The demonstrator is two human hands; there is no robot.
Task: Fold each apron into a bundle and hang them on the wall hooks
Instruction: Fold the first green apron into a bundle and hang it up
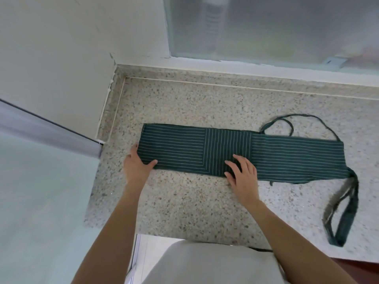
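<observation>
the dark green striped apron [242, 153] lies folded into a long strip on the speckled counter [184, 201]. the left hand [136, 165] seems to pinch its left end; the right hand [243, 173] presses flat, fingers spread, mid-strip.

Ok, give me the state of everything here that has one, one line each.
Striped apron: folded into a long flat strip on the countertop.
Apron straps: loose, trailing off the right end.
Left hand: holding the strip's left end.
Right hand: pressed flat mid-strip.
</observation>
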